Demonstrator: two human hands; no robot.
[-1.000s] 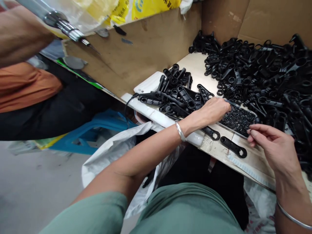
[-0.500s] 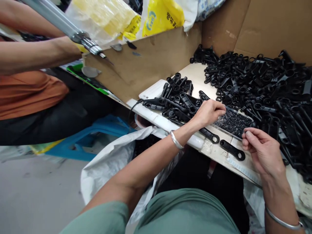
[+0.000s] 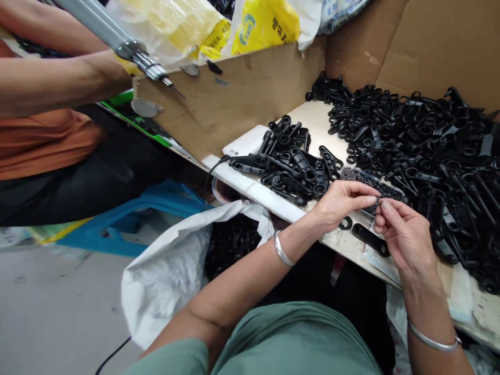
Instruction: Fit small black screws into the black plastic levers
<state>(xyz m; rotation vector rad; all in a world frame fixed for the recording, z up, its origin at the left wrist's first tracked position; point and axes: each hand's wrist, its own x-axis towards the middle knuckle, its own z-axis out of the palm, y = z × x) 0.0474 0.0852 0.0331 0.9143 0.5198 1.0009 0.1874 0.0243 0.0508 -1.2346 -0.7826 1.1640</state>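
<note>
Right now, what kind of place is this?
It's probably an assembly workshop: there's a big pile of black parts, lots of tiny black pieces, and what looks like a screwdriver.

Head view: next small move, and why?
Probably press the two pinches gently together: left hand and right hand are tip to tip, touching or nearly so, near the small black pieces; anything held is too small to identify.

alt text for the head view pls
A person's left hand and right hand meet at the fingertips over a worktable, near tiny dark pieces; anything pinched is too small to identify. Black parts lie heaped beyond; a co-worker's forearm shows at left.
</note>
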